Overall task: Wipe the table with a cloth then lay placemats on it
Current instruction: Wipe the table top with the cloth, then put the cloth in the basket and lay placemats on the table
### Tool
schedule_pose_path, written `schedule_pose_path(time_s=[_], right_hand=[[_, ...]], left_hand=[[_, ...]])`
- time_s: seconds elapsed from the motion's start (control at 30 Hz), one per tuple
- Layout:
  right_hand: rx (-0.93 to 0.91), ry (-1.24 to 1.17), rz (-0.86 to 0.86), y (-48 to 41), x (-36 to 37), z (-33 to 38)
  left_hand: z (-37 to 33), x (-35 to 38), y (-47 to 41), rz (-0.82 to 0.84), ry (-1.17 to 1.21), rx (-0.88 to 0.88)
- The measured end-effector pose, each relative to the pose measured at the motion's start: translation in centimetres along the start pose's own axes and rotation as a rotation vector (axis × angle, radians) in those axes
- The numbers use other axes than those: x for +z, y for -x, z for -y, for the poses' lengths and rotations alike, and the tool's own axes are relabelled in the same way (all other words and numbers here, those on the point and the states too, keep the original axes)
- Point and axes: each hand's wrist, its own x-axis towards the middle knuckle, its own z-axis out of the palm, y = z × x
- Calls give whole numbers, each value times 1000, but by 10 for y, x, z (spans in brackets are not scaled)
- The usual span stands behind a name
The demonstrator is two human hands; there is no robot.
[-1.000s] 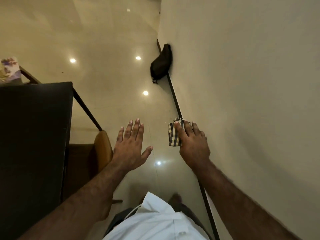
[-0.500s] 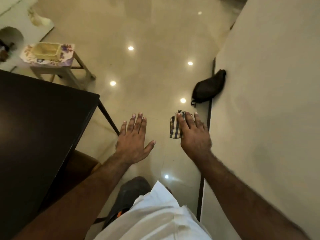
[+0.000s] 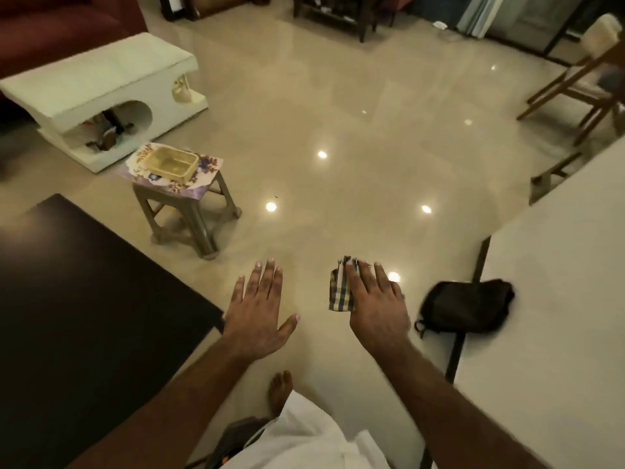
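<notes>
My right hand (image 3: 375, 306) holds a small folded checked cloth (image 3: 340, 292) under its fingers, out in front of me above the floor. Flat and empty, my left hand (image 3: 258, 314) hovers with fingers spread just off the corner of the dark table (image 3: 77, 299), which fills the lower left. On a small stool (image 3: 189, 204) beyond the table lie flowered placemats (image 3: 206, 167) with a beige plastic tray (image 3: 172, 162) on top.
A white wall (image 3: 548, 299) runs along the right, with a black bag (image 3: 468, 304) on the floor against it. A white bench-like cabinet (image 3: 98, 86) stands at far left, a wooden chair (image 3: 581, 86) at far right. Glossy floor lies between. My bare foot (image 3: 280, 387) shows below.
My view has swung up and left, bringing the stool, cabinet and room into sight. Both hands keep their pose, the cloth still in the right.
</notes>
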Motion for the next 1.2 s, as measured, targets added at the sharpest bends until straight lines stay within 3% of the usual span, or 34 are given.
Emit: schedule_pose_path(time_s=[0.1, 0.33, 0.63, 0.93, 1.2], right_hand=[[-59, -13, 70, -84, -6, 4], [-234, -47, 10, -241, 0, 16], [-515, -27, 107, -451, 4, 51], [-837, 17, 171, -616, 24, 169], [-953, 67, 273, -743, 38, 308]], left_hand=[[25, -26, -62, 18, -12, -41], [73, -56, -172, 36, 17, -182], [134, -78, -296, 28, 88, -482], [237, -78, -373, 27, 214, -720], [379, -97, -458, 95, 347, -811]])
